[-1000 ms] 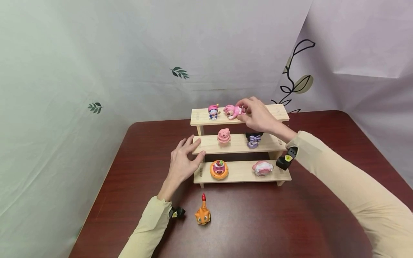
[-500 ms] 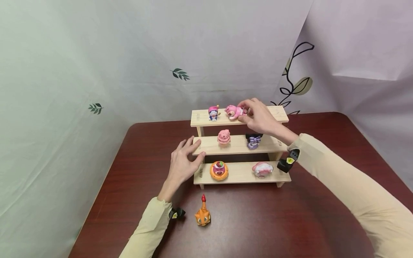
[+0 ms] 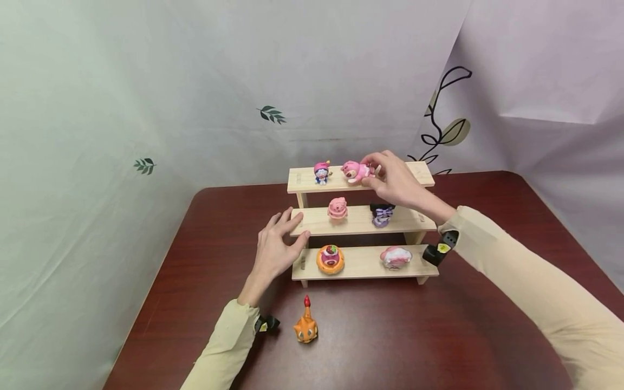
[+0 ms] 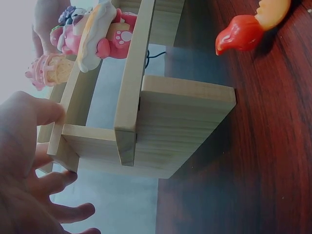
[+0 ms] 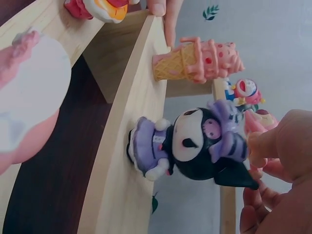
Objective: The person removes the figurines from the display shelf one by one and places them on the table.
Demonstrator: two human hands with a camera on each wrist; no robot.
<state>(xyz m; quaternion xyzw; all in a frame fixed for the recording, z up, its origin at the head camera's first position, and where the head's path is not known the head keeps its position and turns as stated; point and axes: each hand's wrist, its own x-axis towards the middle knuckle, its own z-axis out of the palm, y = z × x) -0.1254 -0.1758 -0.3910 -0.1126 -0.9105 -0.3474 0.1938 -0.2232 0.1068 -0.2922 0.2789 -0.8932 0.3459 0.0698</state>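
Observation:
A three-tier wooden display stand (image 3: 317, 221) is on the table. My right hand (image 3: 394, 177) pinches the rear part of a pink bear figurine (image 3: 352, 171) lying on the top tier. In the right wrist view, my right fingers partly hide the bear. My left hand (image 3: 275, 246) holds the left end of the middle tier, its thumb at the front edge and fingertips at the end, as the left wrist view shows. Left of the bear stands a blue figurine with a pink hat (image 3: 321, 174). The middle tier bears a pink ice-cream-cone figurine (image 3: 337, 210) and a black-and-purple figurine (image 5: 190, 141).
The bottom tier carries an orange ring-shaped figurine (image 3: 330, 260) and a pink-and-white figurine (image 3: 396, 257). In front of the stand, an orange figurine with a red-tipped tail (image 3: 306, 329) is on the dark red table (image 3: 390, 336). A pale curtain (image 3: 219, 81) hangs behind.
My right hand and the pink bear have shifted slightly right along the top tier, away from the blue figurine. My left hand keeps its place on the stand.

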